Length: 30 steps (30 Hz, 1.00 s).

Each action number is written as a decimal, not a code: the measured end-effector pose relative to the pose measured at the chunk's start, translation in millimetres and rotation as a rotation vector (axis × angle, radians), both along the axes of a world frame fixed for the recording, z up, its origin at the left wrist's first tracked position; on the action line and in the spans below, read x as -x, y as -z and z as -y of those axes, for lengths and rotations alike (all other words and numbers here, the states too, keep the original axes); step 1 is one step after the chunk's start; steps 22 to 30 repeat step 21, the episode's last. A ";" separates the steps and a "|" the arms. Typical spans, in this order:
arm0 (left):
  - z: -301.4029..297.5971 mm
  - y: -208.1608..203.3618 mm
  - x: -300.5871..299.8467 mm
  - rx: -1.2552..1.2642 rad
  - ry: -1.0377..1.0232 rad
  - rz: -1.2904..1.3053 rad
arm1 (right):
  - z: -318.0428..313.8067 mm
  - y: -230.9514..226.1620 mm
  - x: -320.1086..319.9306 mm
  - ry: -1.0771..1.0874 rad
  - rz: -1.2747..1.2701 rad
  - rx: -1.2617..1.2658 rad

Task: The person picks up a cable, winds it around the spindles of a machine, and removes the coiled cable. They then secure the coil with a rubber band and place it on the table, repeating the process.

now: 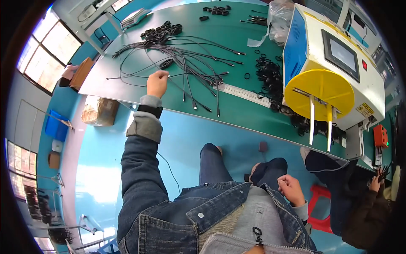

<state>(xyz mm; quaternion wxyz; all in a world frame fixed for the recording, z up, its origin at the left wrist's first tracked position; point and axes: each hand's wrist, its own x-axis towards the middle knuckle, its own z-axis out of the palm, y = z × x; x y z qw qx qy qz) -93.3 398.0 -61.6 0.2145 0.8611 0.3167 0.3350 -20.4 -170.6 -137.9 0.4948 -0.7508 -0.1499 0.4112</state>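
Over the near left part of the green table, my left hand (157, 84) is closed in a fist. Just beyond its knuckles lies a small coiled black cable (166, 63). Whether the fingers grip anything is hidden. Loose black cables (186, 63) fan out to the right of this hand, some with metal plugs at their ends. A heap of bundled black cables (163, 33) lies farther back. My right hand (292, 190) hangs above my lap, below the table edge, its fingers curled in with nothing visible in them.
A white ruler (245, 94) lies along the table (211, 34). Black rings (268, 78) pile up beside a white and blue machine (338, 55) with a yellow disc (319, 94) and two prongs. A co-worker's hand (374, 184) is at the far right, near a red stool (319, 209).
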 end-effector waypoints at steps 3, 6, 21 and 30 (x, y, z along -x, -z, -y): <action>18.7 12.9 12.7 -0.083 0.055 -0.043 | 6.5 -4.0 -0.3 0.049 0.010 -0.032; 41.1 34.6 47.3 0.180 0.135 -0.041 | 5.4 1.8 0.3 -0.002 0.095 -0.132; 305.8 86.7 -5.7 1.154 0.858 -0.594 | 199.1 -53.6 -53.3 1.507 0.515 -0.332; 305.8 86.7 -5.7 1.154 0.858 -0.594 | 199.1 -53.6 -53.3 1.507 0.515 -0.332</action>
